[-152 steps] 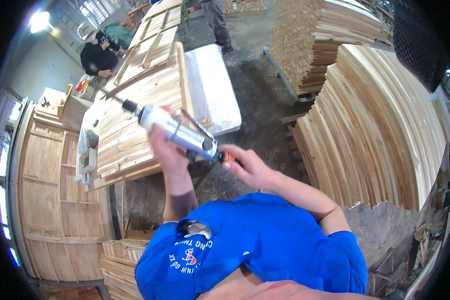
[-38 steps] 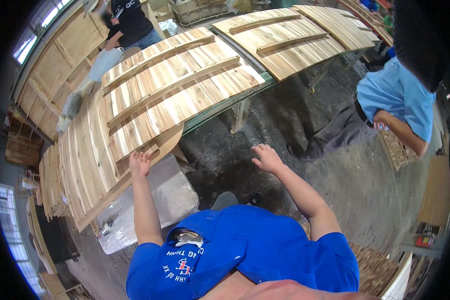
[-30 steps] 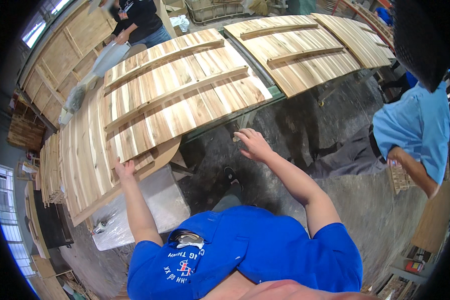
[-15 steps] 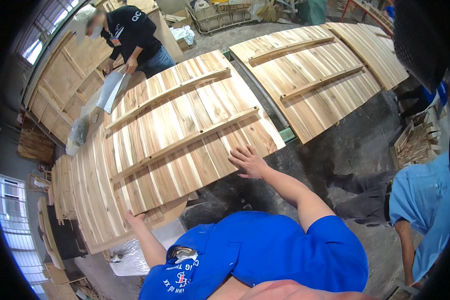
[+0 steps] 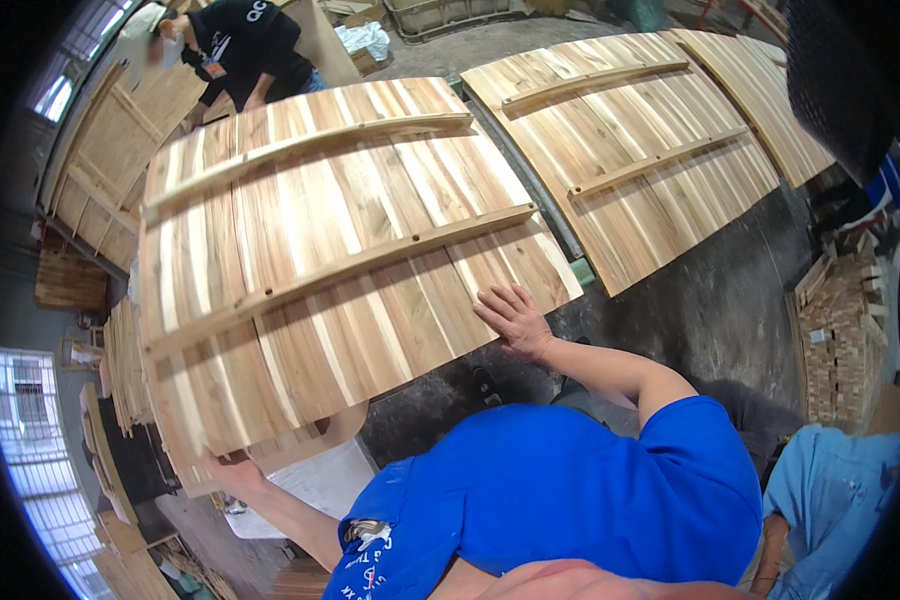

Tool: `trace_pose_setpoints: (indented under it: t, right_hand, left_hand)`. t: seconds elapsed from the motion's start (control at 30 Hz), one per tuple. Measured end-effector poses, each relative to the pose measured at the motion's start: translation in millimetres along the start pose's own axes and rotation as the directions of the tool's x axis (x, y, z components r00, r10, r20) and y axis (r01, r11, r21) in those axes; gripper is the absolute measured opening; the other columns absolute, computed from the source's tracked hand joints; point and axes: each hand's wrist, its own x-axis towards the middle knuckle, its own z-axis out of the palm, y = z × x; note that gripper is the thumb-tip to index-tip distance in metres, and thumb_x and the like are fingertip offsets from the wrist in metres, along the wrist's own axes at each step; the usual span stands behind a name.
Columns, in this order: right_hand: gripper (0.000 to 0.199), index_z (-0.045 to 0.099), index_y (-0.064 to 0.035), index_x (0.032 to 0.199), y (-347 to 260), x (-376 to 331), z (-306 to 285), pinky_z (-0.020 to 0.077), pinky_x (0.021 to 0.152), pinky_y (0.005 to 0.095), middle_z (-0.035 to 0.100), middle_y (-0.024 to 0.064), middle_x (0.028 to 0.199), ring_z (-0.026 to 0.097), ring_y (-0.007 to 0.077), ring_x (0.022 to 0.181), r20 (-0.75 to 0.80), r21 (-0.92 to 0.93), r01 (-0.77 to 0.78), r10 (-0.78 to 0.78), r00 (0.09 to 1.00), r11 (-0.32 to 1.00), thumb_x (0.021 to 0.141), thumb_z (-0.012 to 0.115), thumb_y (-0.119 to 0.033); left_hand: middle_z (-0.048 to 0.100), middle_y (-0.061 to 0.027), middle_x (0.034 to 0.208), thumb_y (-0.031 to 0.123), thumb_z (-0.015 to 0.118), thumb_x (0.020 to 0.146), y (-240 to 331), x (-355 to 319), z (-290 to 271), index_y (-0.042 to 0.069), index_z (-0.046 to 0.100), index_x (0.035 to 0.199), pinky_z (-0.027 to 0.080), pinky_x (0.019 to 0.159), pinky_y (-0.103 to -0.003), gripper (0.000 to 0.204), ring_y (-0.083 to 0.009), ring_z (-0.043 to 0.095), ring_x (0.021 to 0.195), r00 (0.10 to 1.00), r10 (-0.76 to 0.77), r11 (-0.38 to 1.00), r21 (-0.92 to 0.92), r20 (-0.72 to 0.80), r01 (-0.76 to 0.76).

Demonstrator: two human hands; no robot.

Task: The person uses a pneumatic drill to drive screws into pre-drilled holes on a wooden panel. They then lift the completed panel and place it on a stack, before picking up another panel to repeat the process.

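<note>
A pale slatted wooden panel with three cross battens lies under the spread, flat-pressed right hand, while the left hand grips its near corner, fingers hidden beneath.

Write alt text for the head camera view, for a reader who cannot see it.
A person in a blue shirt handles a large slatted wooden panel with three cross battens, right hand flat on its near edge, left hand gripping its lower corner. A second similar wooden panel lies beside it; a person in black works beyond.

Head view, steeply down, close overhead
</note>
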Motion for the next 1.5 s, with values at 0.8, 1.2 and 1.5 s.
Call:
trace_pose_setpoints:
  t: [0.8, 1.2, 1.5]
  right_hand:
    - [0.086, 0.025, 0.0036, 0.136, -90, 15, -374, 0.0256, 0.105, 0.0445, 0.030, 0.0265, 0.135, 0.028, 0.0410, 0.128, -0.804, 0.245, 0.689, -0.254, 0.537, 0.682, 0.070, 0.070, -0.030]
    - [0.064, 0.036, 0.0013, 0.129, -45, 6, -399, 0.0421, 0.089, 0.0291, 0.055, 0.0084, 0.112, 0.054, 0.0160, 0.101, -0.850, 0.422, 0.676, 0.004, 0.527, 0.604, 0.069, 0.057, 0.004]
    - [0.066, 0.040, 0.0012, 0.128, 0, -40, -424, 0.0451, 0.087, 0.0290, 0.056, 0.0095, 0.112, 0.056, 0.0159, 0.101, -0.847, 0.456, 0.762, -0.040, 0.531, 0.461, 0.065, 0.058, 0.005]
  left_hand:
    - [0.047, -0.0148, 0.126, 0.047, 0.047, 0.086, 135, -359, 242, 0.003, 0.044, 0.127, 0.037, 0.098, -0.040, 0.060, -0.0273, 0.045, 0.118, -0.204, 0.608, 0.745, -0.462, 0.767, 0.481]
    - [0.046, -0.0154, 0.127, 0.067, 0.040, 0.082, -351, -347, 194, 0.010, 0.029, 0.136, 0.037, 0.091, -0.047, 0.079, -0.0344, 0.044, 0.114, 0.131, -0.804, 0.595, 0.785, 0.581, 0.170]
    - [0.043, -0.0152, 0.129, 0.064, 0.024, 0.088, -363, -377, 206, 0.008, 0.031, 0.136, 0.039, 0.093, -0.043, 0.075, -0.0314, 0.046, 0.113, 0.186, -0.796, 0.599, 0.794, 0.576, 0.103]
